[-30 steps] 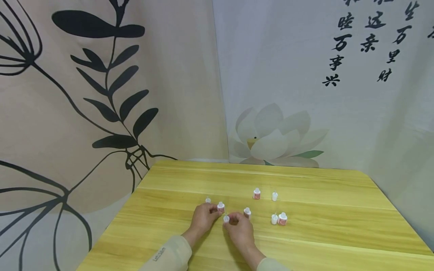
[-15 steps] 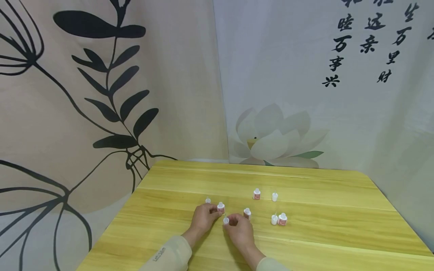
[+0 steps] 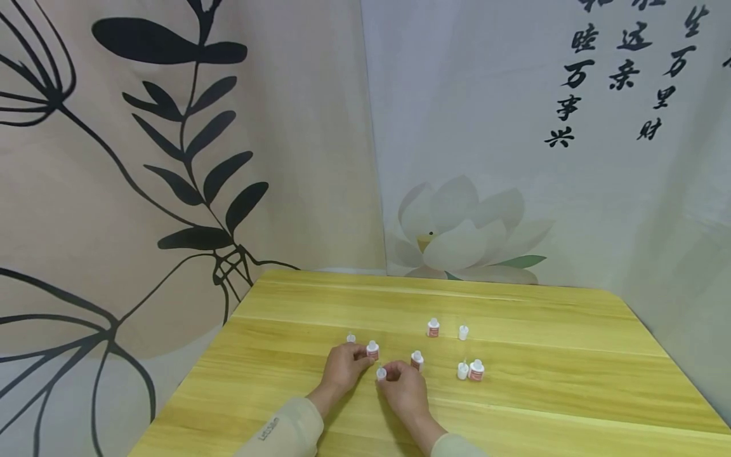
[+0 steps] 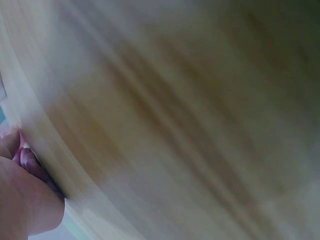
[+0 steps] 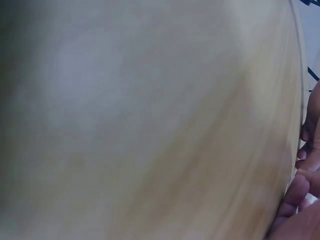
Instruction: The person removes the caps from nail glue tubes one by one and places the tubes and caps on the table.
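My left hand [image 3: 342, 367] grips a small white bottle with a red label [image 3: 373, 351] between thumb and fingers, and the bottle stands upright. Just in front of it, my right hand [image 3: 404, 388] pinches a small white cap [image 3: 381, 374] with a thin stem pointing up. Cap and bottle are apart. Behind my right hand stands another red-labelled bottle [image 3: 417, 360], partly hidden by the fingers. Past my left hand a white piece [image 3: 351, 338] shows, its lower part covered. In the wrist views only parts of the left hand [image 4: 30, 195] and right hand [image 5: 300, 210] appear at the edges.
On the wooden table [image 3: 542, 406] to the right, a white cap [image 3: 462, 370] sits beside a red-labelled bottle [image 3: 476, 370]. Farther back are another such bottle [image 3: 433, 328] and another white cap [image 3: 463, 332]. A printed curtain [image 3: 308, 158] hangs behind the table.
The cap in my right hand has dropped slightly toward me. My left hand and its bottle stay in place.
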Available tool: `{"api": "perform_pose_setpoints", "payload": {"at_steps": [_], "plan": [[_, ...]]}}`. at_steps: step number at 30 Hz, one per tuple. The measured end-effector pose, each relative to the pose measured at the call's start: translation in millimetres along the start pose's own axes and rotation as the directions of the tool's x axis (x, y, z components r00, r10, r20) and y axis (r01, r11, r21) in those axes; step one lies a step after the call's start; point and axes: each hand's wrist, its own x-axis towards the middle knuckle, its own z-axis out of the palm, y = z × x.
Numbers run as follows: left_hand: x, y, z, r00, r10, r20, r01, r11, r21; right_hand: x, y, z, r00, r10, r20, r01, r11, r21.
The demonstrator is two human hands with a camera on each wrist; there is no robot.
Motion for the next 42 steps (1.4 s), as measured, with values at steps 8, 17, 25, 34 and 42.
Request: {"api": "perform_pose_setpoints", "payload": {"at_steps": [8, 17, 25, 34, 42], "plan": [[2.2, 1.2, 2.7, 0.996, -0.081, 0.042, 0.082, 0.996, -0.023, -0.8, 1.3, -2.4, 1.000, 0.005, -0.003, -0.005, 1.000, 0.023], [2.8, 2.1, 2.1, 0.997, -0.064, 0.032, 0.064, 0.998, -0.004, -4.7, 1.3, -3.9, 1.000, 0.009, 0.011, -0.009, 0.999, 0.044], [0.7, 1.5, 1.0, 0.994, -0.073, 0.079, 0.076, 0.997, -0.035, -9.9, 1.8, -8.3, 1.000, 0.013, 0.023, -0.014, 0.998, 0.067], [5.9, 0.1, 1.5, 0.992, -0.081, 0.095, 0.084, 0.996, -0.032, -9.3, 5.0, -16.0, 0.999, 0.047, 0.014, -0.048, 0.996, 0.073], [-2.4, -5.7, -13.6, 0.986, -0.113, 0.125, 0.116, 0.993, -0.021, -15.0, 4.1, -28.8, 0.997, 0.047, 0.059, -0.053, 0.994, 0.101]]}}
